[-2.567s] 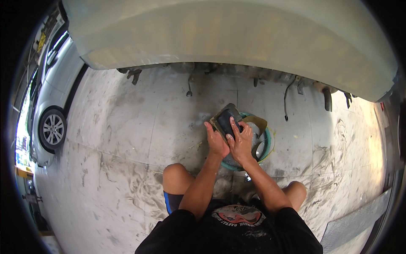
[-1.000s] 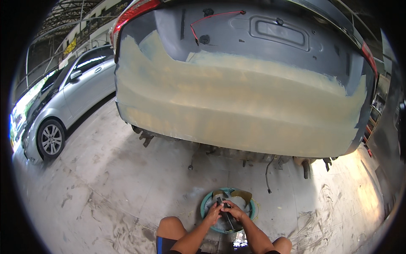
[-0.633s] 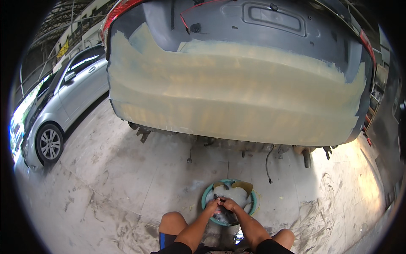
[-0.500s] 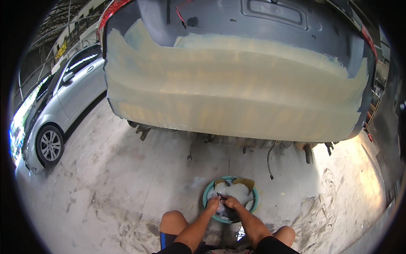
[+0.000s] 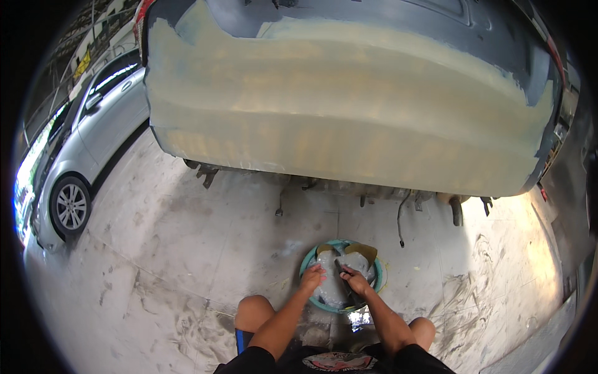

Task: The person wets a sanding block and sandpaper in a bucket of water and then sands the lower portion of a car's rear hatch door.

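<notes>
Low in front of me stands a round green basin (image 5: pixel 304 266) with cloudy, bubbly water. My right hand (image 5: pixel 356 282) is over its right half, closed on a dark, thin, flat strip (image 5: pixel 339 267) that points up and away. My left hand (image 5: pixel 313 278) hovers over the left half, apart from the right, with its fingers curled; anything in them is too small to make out. Two brownish, curved sheets (image 5: pixel 362 252), like sandpaper, stick up at the basin's far rim. Something dark lies at the near right of the water, partly hidden by my right hand and forearm.
Beyond the basin hangs the rear of a grey car (image 5: pixel 349 112), coated in yellowish-beige filler. Brackets and a dangling cable (image 5: pixel 400 224) jut below it. A silver car (image 5: pixel 103 131) stands at the left. The pale floor (image 5: pixel 205 249) has dark smears and wet spots near my knees.
My hands were together at a dark thing over the basin; now they are apart. The dark strip is in my right hand. The view has tilted down slightly.
</notes>
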### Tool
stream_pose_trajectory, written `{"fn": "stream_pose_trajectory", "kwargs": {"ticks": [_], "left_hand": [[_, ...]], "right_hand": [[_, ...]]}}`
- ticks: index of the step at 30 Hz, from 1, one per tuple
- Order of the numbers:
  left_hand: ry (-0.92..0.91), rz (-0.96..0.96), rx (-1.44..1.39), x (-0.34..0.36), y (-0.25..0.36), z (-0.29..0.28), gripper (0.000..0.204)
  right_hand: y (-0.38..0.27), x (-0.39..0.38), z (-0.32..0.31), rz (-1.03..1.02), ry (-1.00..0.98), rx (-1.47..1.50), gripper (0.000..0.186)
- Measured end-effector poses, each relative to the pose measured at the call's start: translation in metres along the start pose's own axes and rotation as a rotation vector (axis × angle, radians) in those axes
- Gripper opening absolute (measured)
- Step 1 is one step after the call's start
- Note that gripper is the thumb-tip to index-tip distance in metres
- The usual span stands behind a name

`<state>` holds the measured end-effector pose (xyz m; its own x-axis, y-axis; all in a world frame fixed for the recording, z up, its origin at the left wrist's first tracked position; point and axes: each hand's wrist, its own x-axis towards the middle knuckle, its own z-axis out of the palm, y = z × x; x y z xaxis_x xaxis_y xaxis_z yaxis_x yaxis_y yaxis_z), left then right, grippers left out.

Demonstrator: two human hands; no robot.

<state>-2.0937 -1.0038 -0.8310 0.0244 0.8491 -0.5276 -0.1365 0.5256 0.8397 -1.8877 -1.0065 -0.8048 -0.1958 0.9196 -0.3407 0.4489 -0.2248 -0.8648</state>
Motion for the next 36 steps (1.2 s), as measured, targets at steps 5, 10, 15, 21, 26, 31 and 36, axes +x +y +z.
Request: {"fn": "stream_pose_trajectory", "kwargs": {"ticks": [5,10,15,21,26,31,36], "left_hand": [[-0.036,0.102,0.042,-0.007,0.040,-0.004,0.049],[-0.014,0.211,-0.005,-0.009,0.090,-0.040,0.048],[0.015,0.223,-0.053,-0.013,0.106,-0.051,0.046],[0.027,0.195,-0.054,-0.015,0.082,-0.077,0.043],[0.042,0.343,-0.102,-0.033,0.095,-0.074,0.043],[0.250,1.170,-0.081,-0.104,0.176,-0.026,0.040],[0.467,1.793,0.357,-0.172,0.293,-0.020,0.043]], "right_hand": [[-0.027,-0.014,-0.034,-0.088,-0.138,-0.138,0.062],[-0.171,-0.099,-0.087,-0.441,0.156,-0.384,0.062],[-0.282,-0.147,-0.135,-0.991,0.750,-0.717,0.068],[-0.293,-0.132,-0.183,-0.891,1.480,-0.509,0.064],[-0.281,-0.084,-0.187,-0.783,1.805,-0.469,0.062],[-0.360,-0.045,-0.059,-1.145,1.535,-0.486,0.046],[-0.348,-0.046,-0.077,-1.213,1.498,-0.615,0.051]]}}
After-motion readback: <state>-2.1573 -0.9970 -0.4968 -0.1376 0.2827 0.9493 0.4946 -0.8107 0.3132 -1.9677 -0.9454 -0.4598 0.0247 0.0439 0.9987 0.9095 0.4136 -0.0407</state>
